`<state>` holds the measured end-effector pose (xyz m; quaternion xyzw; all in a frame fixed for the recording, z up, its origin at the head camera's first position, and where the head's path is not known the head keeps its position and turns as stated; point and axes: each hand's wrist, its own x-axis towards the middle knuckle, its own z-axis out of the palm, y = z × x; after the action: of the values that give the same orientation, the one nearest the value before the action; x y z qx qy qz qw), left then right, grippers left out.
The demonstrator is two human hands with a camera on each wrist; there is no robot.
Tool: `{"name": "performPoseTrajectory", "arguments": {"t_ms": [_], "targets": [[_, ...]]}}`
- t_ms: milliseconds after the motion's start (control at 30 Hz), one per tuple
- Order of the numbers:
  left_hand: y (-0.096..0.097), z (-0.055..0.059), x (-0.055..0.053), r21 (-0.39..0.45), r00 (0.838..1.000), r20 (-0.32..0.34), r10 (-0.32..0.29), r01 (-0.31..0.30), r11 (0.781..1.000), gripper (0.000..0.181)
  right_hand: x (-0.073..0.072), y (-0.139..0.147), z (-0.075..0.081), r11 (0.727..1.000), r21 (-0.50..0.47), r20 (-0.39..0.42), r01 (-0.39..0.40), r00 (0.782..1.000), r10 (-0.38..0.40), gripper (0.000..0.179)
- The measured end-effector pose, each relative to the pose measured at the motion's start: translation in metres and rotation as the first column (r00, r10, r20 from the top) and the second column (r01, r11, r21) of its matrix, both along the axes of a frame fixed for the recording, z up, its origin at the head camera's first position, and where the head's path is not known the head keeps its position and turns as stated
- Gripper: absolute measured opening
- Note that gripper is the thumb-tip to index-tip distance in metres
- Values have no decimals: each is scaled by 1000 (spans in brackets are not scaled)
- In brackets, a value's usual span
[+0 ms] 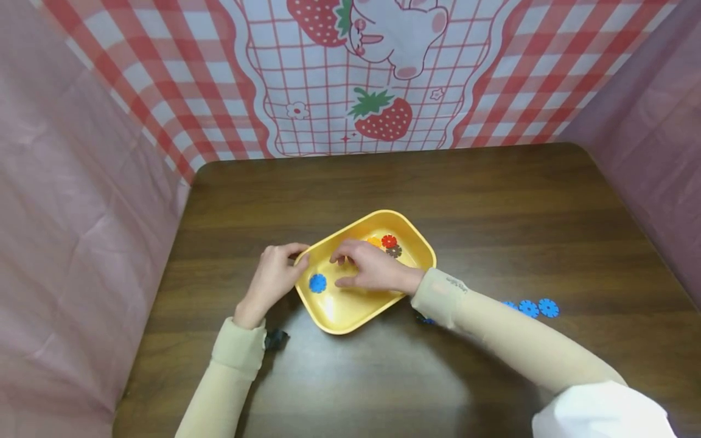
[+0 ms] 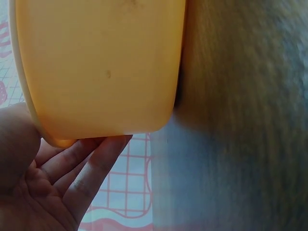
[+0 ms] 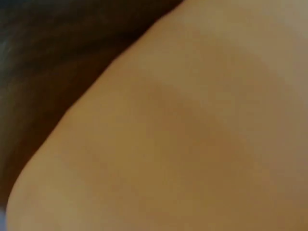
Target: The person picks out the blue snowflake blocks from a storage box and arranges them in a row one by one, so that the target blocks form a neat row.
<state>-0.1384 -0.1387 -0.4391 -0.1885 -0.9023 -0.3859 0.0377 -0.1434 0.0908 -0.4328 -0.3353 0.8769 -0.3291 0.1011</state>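
A yellow plastic bin (image 1: pixel 350 317) sits slantwise on the wooden table. My left hand (image 1: pixel 274 277) grips its left corner, with the thumb over the rim and the fingers against the outer wall. The left wrist view shows that hand (image 2: pixel 72 183) below the bin's wall (image 2: pixel 101 72). Inside the bin, my right hand (image 1: pixel 375 266) reaches in over the right side, thumb and fingers apart. A blue notched disc (image 1: pixel 317 283) lies left of its fingertips. Behind it are a red disc (image 1: pixel 389 241), a brown disc (image 1: pixel 394 250) and a partly hidden yellow-orange disc (image 1: pixel 374 241).
Several blue notched discs (image 1: pixel 528 308) lie on the table (image 1: pixel 493 207) beyond my right forearm, which partly covers them. Another bit of blue shows under the right wrist. A checked strawberry cloth (image 1: pixel 306 131) hangs behind the table, with pink curtains (image 1: pixel 71 213) at the sides.
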Motion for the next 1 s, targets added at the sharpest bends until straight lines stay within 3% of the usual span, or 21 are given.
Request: {"name": "performPoseTrajectory", "arguments": {"t_ms": [533,1000], "targets": [[0,-1,-1,21,1000,-16,5,-5,1000,16,5,-33,-6,989,145,39,-4,999,-2,40],[0,-1,-1,15,999,-36,4,-3,1000,17,4,-43,-7,979,202,57,-29,998,18,36]]}}
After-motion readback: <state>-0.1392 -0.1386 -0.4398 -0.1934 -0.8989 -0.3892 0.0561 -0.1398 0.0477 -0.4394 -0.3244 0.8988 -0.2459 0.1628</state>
